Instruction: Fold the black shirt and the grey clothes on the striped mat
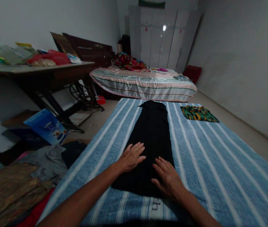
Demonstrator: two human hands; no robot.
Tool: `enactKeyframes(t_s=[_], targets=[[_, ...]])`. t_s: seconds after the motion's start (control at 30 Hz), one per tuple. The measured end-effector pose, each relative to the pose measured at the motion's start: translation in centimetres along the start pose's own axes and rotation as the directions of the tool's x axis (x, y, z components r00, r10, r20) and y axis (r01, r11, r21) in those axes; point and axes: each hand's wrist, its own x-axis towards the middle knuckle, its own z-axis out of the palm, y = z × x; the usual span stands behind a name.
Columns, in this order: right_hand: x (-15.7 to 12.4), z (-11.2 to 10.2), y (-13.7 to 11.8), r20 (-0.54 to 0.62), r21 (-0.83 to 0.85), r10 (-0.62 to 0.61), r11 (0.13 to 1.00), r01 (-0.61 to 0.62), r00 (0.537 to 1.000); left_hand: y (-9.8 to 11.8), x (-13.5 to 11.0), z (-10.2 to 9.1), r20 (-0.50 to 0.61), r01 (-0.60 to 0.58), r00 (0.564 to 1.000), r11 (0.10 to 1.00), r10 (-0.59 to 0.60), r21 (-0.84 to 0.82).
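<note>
A black garment [151,132] lies flat and lengthwise on a blue and white striped sheet [202,176], its collar-like end pointing away from me. My left hand [132,157] rests flat on the garment's left side with the fingers stretched out. On the lower right part lies my right hand [168,176], palm down, fingers extended. Neither hand grips the cloth. To the far right of the garment sits a folded green, black and yellow patterned cloth [199,113].
Piled clothes [46,164] lie at the left beside the sheet. A sewing-machine table [62,67] stands against the left wall, a blue box [47,126] below it. Beyond is a bed [145,83] with a red patterned blanket [129,61], then a white wardrobe [157,41].
</note>
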Motion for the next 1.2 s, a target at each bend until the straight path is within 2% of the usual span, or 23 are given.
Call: enactKeyframes(t_s=[0.1, 0.23, 0.4, 0.63, 0.73, 0.93, 1.2], targets=[[-0.2, -0.6, -0.2, -0.001, -0.005, 0.012, 1.0, -0.012, 1.0, 0.4, -0.6, -0.5, -0.014, -0.025, 1.0, 0.999, 0.025, 0.02], [-1.7, -1.7, -0.8, -0.019, -0.009, -0.036, 0.999, 0.035, 0.999, 0.7, -2.5, -0.9, -0.03, -0.09, 0.995, 0.995, 0.092, 0.049], [-3.1, -1.5, -1.9, -0.051, -0.01, -0.064, 0.998, 0.063, 0.997, 0.7, -4.5, -0.6, -0.009, -0.11, 0.994, 0.992, 0.111, 0.061], [-0.9, -1.5, -1.8, -0.196, 0.014, -0.023, 1.0, 0.026, 0.98, 0.4, -4.3, -0.6, -0.071, -0.14, 0.987, 0.99, 0.142, 0.022], [0.5, -1.9, -1.9, -0.152, 0.006, 0.006, 1.0, -0.005, 0.988, 0.4, -4.2, -0.7, -0.062, -0.144, 0.987, 0.989, 0.146, 0.03], [2.6, -1.7, -2.4, 0.059, -0.133, 0.057, 0.99, -0.049, 0.997, 1.2, -3.7, -0.7, -0.063, -0.102, 0.992, 0.986, 0.111, 0.131], [3.3, -1.8, -2.0, 0.146, -0.13, 0.077, 0.99, -0.058, 0.986, 0.8, -3.7, -0.7, -0.061, -0.159, 0.985, 0.986, 0.162, 0.055]])
